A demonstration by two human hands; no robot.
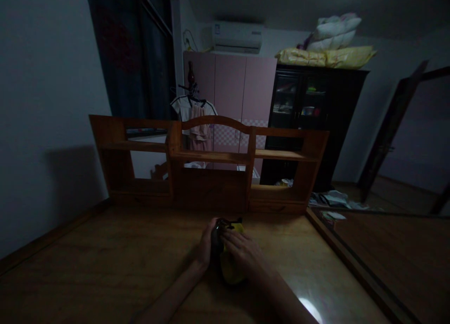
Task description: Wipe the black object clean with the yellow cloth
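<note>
A small yellow object (230,267) with a dark part at its far end lies on the wooden desk top (105,267), near the middle. My left hand (206,244) is wrapped round its left side. My right hand (242,251) lies over its top with the fingers curled onto it. The room is dim and I cannot make out what the object is.
A wooden shelf unit (211,160) with open compartments stands along the desk's far edge. The desk's right edge (337,249) drops to the floor, where papers (332,199) lie. Beyond are a pink wardrobe (242,89), a dark cabinet (316,113) and an open door (393,127).
</note>
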